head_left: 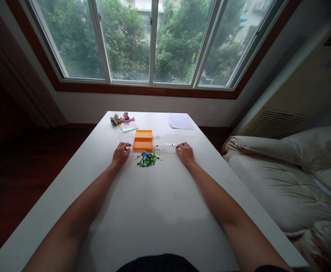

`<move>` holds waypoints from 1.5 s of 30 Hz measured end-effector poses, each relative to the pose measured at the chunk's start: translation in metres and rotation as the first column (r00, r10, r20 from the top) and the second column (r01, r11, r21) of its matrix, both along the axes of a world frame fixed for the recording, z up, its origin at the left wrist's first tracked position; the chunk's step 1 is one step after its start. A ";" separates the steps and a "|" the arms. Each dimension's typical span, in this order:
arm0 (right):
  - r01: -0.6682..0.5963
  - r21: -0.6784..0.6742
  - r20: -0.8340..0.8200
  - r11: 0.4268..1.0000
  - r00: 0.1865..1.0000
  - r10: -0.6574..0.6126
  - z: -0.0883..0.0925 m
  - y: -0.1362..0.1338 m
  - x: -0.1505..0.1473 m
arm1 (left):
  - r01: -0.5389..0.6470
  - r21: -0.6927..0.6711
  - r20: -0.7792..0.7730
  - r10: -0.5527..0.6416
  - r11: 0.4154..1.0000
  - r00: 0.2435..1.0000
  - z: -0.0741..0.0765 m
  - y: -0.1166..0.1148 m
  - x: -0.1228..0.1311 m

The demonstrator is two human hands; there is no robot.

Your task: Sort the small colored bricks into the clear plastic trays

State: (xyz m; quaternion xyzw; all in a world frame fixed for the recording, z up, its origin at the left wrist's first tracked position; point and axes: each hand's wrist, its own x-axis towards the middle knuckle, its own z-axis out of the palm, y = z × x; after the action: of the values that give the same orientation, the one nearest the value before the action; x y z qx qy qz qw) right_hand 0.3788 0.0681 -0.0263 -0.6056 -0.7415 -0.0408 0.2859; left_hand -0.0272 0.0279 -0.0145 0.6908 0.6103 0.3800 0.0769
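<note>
A loose pile of small toy bricks (147, 159), mostly green with blue, dark and yellow ones, lies on the white table. Left of it, my left hand (121, 154) rests with bent fingers, thumb and forefinger apart. Small blue pieces (128, 144) show at its fingertips, beside a clear plastic tray (125, 136). On the right, my right hand (185, 153) has its fingers curled together at a long clear tray (179, 136); anything between them is too small to make out. A small dark piece (172, 144) sits in that tray. Between the hands stands an orange two-part tray (143, 140).
At the table's (159, 211) far left are small colourful figures (120, 119) and a pastel card (128, 126). White paper sheets (180, 121) lie at the far right. Beyond is a window (151, 41); a cream padded sofa (284, 170) stands to the right.
</note>
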 end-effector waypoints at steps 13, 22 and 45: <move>-0.035 0.034 -0.033 0.999 0.999 0.036 -0.007 0.004 0.003 | 0.045 -0.028 -0.060 -0.047 0.999 0.997 -0.004 0.002 0.001; -0.035 0.110 -0.026 0.993 0.999 0.038 0.017 -0.011 -0.011 | 0.064 -0.037 -0.058 -0.067 0.997 0.996 -0.004 0.001 0.000; -0.451 -0.067 0.048 0.890 0.889 0.455 0.020 -0.057 -0.080 | 0.083 0.005 -0.071 -0.082 0.997 0.994 0.001 -0.005 0.007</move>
State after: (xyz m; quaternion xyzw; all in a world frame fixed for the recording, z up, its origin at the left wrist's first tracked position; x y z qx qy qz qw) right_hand 0.2988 0.0114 -0.0059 -0.4220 -0.8717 0.0281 0.2475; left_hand -0.0203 0.0225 -0.0132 0.7287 0.5820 0.3544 0.0682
